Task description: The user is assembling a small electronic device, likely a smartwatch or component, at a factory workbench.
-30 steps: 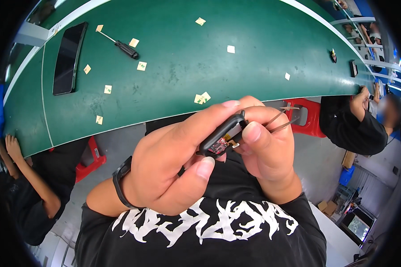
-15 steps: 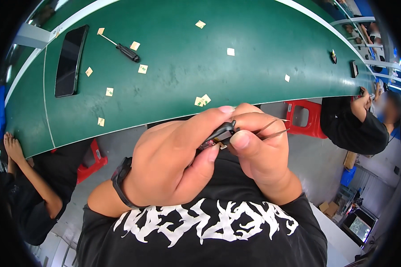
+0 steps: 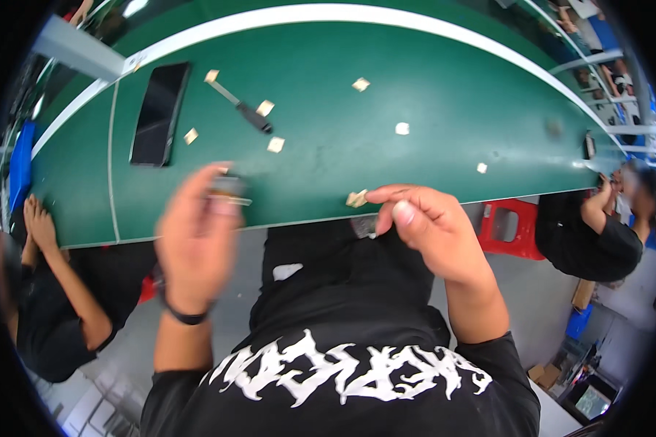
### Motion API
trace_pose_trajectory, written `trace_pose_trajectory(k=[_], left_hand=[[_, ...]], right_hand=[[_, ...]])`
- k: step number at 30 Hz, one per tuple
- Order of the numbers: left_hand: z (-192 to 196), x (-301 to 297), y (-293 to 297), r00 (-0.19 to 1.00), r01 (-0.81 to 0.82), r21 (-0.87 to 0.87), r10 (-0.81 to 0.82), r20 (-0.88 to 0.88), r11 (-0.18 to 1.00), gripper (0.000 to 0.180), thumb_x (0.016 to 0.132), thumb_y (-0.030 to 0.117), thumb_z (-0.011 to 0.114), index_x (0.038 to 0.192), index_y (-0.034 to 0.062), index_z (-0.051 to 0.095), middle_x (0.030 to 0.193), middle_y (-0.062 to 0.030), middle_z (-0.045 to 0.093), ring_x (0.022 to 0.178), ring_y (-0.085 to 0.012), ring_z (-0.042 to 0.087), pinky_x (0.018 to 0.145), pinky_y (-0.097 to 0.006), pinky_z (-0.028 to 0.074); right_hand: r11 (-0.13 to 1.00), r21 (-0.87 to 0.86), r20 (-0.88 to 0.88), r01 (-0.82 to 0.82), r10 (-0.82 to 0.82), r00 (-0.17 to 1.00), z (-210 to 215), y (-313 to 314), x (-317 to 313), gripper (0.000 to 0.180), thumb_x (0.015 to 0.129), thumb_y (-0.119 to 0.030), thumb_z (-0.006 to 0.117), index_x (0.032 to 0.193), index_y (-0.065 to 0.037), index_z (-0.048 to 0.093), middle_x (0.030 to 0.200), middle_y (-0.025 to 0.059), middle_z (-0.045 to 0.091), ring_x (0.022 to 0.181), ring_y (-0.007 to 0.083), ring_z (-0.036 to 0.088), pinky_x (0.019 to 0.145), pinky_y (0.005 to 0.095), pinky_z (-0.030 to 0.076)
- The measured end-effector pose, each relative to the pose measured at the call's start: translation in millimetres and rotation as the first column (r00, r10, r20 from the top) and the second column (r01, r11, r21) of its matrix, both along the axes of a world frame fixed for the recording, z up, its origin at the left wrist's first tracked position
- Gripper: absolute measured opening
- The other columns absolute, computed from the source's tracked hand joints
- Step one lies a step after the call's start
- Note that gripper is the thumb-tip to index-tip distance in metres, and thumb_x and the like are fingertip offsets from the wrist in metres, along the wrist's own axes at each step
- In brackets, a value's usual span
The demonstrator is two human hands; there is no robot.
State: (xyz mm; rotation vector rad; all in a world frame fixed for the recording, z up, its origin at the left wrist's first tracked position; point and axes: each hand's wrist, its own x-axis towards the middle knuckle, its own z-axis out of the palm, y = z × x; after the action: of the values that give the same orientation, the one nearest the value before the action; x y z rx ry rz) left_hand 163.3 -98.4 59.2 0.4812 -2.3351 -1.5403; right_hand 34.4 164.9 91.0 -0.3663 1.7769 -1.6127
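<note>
Blurred by motion, my left hand (image 3: 197,237) is over the table's near edge, left of centre. Its fingers and thumb grip a small black device (image 3: 227,186), with a thin pale strip showing at its lower side. My right hand (image 3: 434,229) is at the near edge, right of centre. Its index finger reaches toward a small clump of pale square pieces (image 3: 356,198) on the table. The thumb and other fingers are bent together; what they hold, if anything, is hidden. A small greyish patch (image 3: 364,226) shows beside those fingertips, too blurred to name.
On the green table (image 3: 321,153) lie a black phone (image 3: 159,116), a black-handled screwdriver (image 3: 254,116) and several pale squares (image 3: 275,145). A small dark object (image 3: 554,130) is farther right. Co-workers sit at left (image 3: 65,291) and right (image 3: 598,237); a red stool (image 3: 509,229) stands nearby.
My hands, together around the device before, are now apart. The left has moved left with the device. Tweezers seen in the right hand earlier no longer show. The whole view has shifted.
</note>
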Motion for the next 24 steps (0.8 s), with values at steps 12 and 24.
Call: trace_pose_trajectory(k=[12, 24], left_hand=[[-91.3, 130.0, -325.1, 0.739, -0.611, -0.219, 0.647, 0.187, 0.761, 0.033, 0.105, 0.029, 0.053, 0.129, 0.0066, 0.061, 0.075, 0.0051, 0.055, 0.055, -0.0005, 0.042, 0.046, -0.018, 0.029], [-23.5, 93.9, -239.5, 0.680, -0.233, -0.889, 0.720, 0.141, 0.394, 0.052, 0.107, 0.041, 0.046, 0.131, -0.0033, 0.060, 0.128, -0.0246, 0.064, 0.118, -0.0357, 0.063, 0.097, -0.038, 0.051]], right_hand=[[0.506, 0.463, -0.603, 0.728, -0.422, 0.677, -19.5, 152.8, -142.8, 0.061, 0.085, -0.054, 0.077, 0.065, 0.002, 0.062, 0.060, 0.0031, 0.053, 0.059, 0.0121, 0.048, 0.058, 0.0301, 0.044], [0.097, 0.429, -0.802, 0.898, -0.418, 0.428, -63.4, 287.0, -280.0, 0.058, 0.076, -0.045, 0.081, 0.106, 0.005, 0.071, 0.096, 0.0186, 0.074, 0.089, 0.0282, 0.072, 0.081, 0.0392, 0.054]])
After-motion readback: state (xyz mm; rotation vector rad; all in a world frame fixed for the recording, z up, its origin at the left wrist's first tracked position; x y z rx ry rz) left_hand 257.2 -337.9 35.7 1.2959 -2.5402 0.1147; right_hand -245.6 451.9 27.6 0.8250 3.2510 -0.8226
